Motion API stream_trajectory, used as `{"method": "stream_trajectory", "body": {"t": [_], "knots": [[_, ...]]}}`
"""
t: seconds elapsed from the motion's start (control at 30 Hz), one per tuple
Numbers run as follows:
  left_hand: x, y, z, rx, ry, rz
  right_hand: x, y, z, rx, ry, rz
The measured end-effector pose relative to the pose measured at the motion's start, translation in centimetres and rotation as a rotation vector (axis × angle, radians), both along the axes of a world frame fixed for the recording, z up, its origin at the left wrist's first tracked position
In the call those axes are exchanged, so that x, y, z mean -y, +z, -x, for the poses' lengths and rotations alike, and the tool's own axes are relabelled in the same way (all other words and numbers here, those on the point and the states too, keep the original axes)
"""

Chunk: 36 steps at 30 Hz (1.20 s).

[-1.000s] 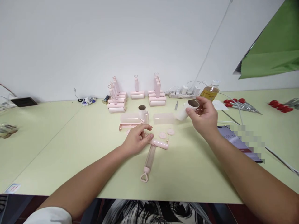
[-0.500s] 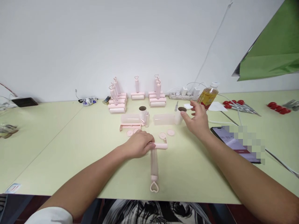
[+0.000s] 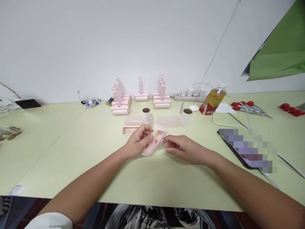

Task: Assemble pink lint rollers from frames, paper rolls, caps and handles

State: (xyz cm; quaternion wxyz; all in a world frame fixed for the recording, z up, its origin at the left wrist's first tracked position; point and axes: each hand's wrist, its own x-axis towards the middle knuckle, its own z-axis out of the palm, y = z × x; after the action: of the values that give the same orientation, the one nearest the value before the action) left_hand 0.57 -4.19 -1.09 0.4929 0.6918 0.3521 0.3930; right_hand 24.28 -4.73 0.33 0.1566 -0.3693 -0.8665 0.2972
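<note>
My left hand (image 3: 139,141) is closed on the edge of a pink lint roller frame (image 3: 152,144), which is tilted above the table with a small hole showing in its face. My right hand (image 3: 188,149) has its fingers curled round the clear handle at the frame's right side; most of that handle is hidden by the fingers. Just beyond my hands lie a clear cover (image 3: 168,121), another clear cover (image 3: 132,120), a white paper roll (image 3: 186,119) and a second roll (image 3: 146,111). A pink frame (image 3: 128,128) lies partly hidden behind my left hand.
Assembled pink lint rollers (image 3: 162,104) stand by the wall. To the right are a power strip (image 3: 179,96), a tilted drink bottle (image 3: 213,99), a phone (image 3: 245,151), and red-ended tools (image 3: 247,108). Coiled cable (image 3: 91,103) lies at back left.
My right hand has come back from beside the paper roll and bottle to the handle. The lint roller frame has been lifted and turned, its handle swung away from the table's front edge.
</note>
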Motion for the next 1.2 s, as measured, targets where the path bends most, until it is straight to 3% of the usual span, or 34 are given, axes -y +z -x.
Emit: {"method": "stream_trajectory", "body": {"t": [0.13, 0.3, 0.43, 0.53, 0.67, 0.8, 0.93, 1.07, 1.2], "knots": [[0.1, 0.7, 0.2, 0.058, -0.231, 0.146, 0.0, 0.0, -0.3, -0.062, 0.089, -0.052], [0.4, 0.6, 0.3, 0.07, -0.399, 0.302, 0.3, -0.2, -0.1, -0.064, 0.144, -0.045], [0.3, 0.3, 0.3, 0.061, -0.669, 0.48, 0.0, -0.3, -0.1, -0.083, 0.248, -0.035], [0.2, 0.2, 0.1, 0.068, -0.762, 0.487, 0.0, -0.3, -0.2, -0.107, 0.303, 0.006], [0.2, 0.7, -0.1, -0.041, -0.764, 0.411, 0.3, 0.0, -0.1, -0.103, 0.318, 0.048], [0.1, 1.2, 0.0, -0.047, -0.716, 0.36, 0.5, 0.7, -0.2, -0.017, 0.269, -0.03], [0.1, 0.9, -0.1, -0.068, -0.634, 0.282, 0.5, 1.5, -0.5, 0.019, 0.199, -0.116], [0.5, 0.6, -0.8, -0.058, -0.565, 0.241, 0.5, 2.2, -0.8, 0.024, 0.195, -0.103], [1.0, 0.8, -1.3, -0.099, -0.341, 0.031, -0.3, 2.2, -2.1, 0.065, 0.069, -0.083]]}}
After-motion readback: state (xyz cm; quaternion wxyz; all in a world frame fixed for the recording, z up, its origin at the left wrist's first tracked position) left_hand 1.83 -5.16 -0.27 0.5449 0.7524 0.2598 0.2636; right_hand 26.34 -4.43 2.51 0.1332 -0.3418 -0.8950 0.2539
